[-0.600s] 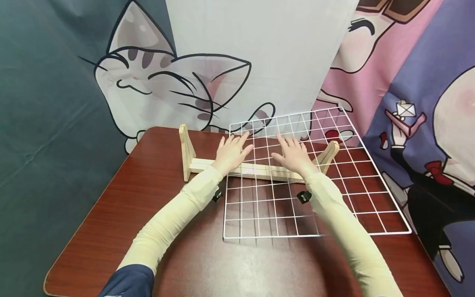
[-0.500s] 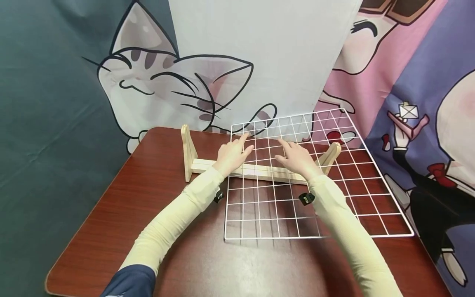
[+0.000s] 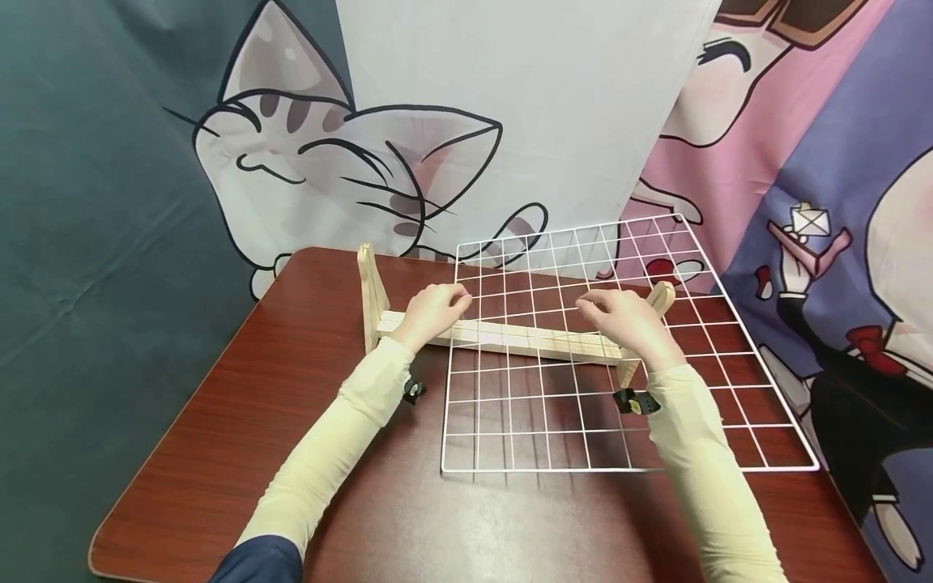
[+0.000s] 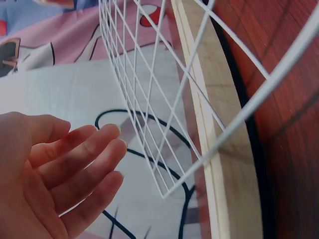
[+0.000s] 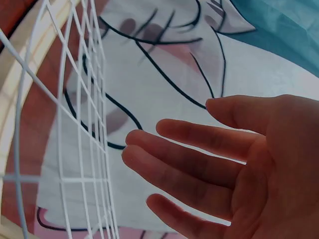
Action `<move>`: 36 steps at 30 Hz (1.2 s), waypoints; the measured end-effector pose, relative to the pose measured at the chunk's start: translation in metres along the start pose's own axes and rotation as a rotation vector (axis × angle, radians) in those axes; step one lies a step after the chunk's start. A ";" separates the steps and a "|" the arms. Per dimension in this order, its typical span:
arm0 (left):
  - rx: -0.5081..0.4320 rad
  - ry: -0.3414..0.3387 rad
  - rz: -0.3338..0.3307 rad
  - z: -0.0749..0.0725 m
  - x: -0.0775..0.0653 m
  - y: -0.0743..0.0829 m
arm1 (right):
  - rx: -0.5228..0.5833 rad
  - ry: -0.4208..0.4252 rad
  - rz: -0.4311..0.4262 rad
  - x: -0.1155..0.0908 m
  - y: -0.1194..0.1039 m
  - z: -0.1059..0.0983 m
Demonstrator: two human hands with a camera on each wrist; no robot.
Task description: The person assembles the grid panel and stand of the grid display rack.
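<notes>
The white wire grid (image 3: 539,366) lay over the wooden stand (image 3: 519,339) on the brown table (image 3: 240,453), its far edge seemingly raised. The stand's beam ran beneath the mesh; 1 of its 2 uprights stood left of the grid. The stand probably served as a prop, which would account for the slope, though contact could not be confirmed. The left hand (image 3: 436,312) was relaxed, fingers loosely bent around nothing, near the grid's left edge. The right hand (image 3: 623,320), likewise unladen, was poised above the mesh. Both wrist views showed these 2 hands apart from the wires. No brand, label or writing was legible; the cloth backdrop (image 3: 583,97) bore cartoon figures.
</notes>
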State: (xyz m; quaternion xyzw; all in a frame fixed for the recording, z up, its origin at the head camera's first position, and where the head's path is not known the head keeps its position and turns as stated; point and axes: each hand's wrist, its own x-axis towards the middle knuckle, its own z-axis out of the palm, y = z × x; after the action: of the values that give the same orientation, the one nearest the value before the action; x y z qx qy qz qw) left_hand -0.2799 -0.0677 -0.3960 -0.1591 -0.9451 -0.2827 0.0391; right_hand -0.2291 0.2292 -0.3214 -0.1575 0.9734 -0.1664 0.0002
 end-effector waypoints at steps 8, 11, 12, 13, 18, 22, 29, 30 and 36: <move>-0.006 0.048 -0.055 0.003 -0.013 -0.011 | 0.075 0.093 0.018 -0.016 0.009 -0.012; 0.019 0.076 -0.082 0.007 -0.020 -0.012 | 0.119 0.136 0.038 -0.021 0.014 -0.012; 0.025 0.077 -0.088 0.009 -0.022 -0.012 | 0.118 0.156 0.042 -0.024 0.015 -0.012; 0.030 0.078 -0.092 0.011 -0.023 -0.012 | 0.122 0.173 0.046 -0.026 0.017 -0.013; 0.062 0.004 -0.118 0.017 -0.032 -0.013 | 0.104 0.272 0.064 -0.042 0.027 -0.020; 0.096 -0.090 -0.153 0.021 -0.038 -0.017 | 0.103 0.315 0.112 -0.056 0.037 -0.028; 0.102 -0.155 -0.175 0.027 -0.044 -0.024 | 0.133 0.306 0.190 -0.082 0.048 -0.037; 0.100 -0.157 -0.176 0.028 -0.044 -0.025 | 0.131 0.298 0.196 -0.086 0.049 -0.038; 0.078 -0.202 -0.186 0.033 -0.050 -0.027 | 0.092 0.279 0.236 -0.106 0.059 -0.039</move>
State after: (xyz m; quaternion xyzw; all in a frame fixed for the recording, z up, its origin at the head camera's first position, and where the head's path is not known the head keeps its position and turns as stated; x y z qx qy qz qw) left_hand -0.2404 -0.0852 -0.4461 -0.0968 -0.9652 -0.2306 -0.0766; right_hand -0.1483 0.3273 -0.3091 -0.0174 0.9670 -0.2300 -0.1082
